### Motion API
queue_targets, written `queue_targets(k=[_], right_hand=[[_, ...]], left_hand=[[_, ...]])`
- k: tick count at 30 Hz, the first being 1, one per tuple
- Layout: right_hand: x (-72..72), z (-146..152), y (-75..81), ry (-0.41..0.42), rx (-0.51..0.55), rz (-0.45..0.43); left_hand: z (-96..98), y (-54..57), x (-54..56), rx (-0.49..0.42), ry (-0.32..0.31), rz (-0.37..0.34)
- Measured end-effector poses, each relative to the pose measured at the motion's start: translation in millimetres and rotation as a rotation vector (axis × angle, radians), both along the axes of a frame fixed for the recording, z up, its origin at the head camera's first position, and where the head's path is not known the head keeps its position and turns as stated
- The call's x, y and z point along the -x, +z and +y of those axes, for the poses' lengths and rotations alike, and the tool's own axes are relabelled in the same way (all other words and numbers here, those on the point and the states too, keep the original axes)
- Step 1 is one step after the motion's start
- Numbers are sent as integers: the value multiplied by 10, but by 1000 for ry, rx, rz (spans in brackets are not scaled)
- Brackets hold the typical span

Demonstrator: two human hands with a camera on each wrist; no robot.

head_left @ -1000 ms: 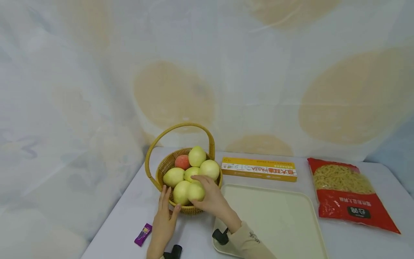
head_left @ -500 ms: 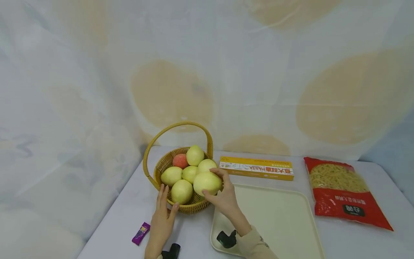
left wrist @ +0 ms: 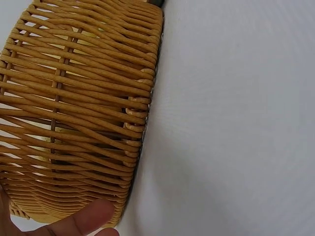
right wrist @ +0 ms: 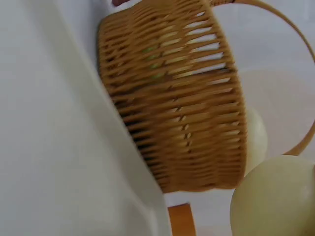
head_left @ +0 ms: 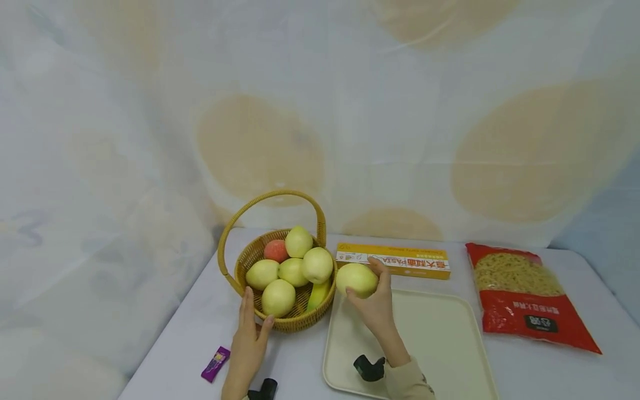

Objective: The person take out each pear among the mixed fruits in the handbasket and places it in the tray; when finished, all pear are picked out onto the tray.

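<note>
Held a fruit (head_left: 355,280) clamped in the right hand (head_left: 378,303), with thumb on the near side and fingers on the far side. Hung just right of the rim of the basket (head_left: 295,324), by the back left corner of the tray (head_left: 430,339). Looked pale yellow-green, smooth and oval. Placed the left hand (head_left: 248,340) at the basket's near left side, with fingers straight and thumb spread apart from them. Showed golden-brown weave, a tall arched handle (head_left: 283,193), and, inside, rounded pale fruits (head_left: 278,298) and one red fruit (head_left: 275,251). Included also, behind that flat cream tray, a slim orange-and-white box (head_left: 420,265); far right, a glossy red bag (head_left: 530,303) with a clear window; left, a small purple packet (head_left: 216,364).
</note>
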State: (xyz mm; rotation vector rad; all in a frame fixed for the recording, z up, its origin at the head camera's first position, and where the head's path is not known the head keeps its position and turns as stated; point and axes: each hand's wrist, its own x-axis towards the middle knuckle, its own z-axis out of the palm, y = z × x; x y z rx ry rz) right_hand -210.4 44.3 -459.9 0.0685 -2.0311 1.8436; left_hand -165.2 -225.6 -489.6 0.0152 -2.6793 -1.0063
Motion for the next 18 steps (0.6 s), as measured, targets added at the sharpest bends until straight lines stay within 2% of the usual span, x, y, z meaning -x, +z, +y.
queue_targets(k=[5, 12, 18], right_hand=[[30, 42, -88, -13, -29, -6], [53, 49, -165, 24, -70, -66], [94, 60, -248, 31, -152, -65]], left_hand=[[8, 16, 7, -8, 10, -43], [10, 5, 4, 4, 8, -29], [9, 10, 10, 5, 3, -44]])
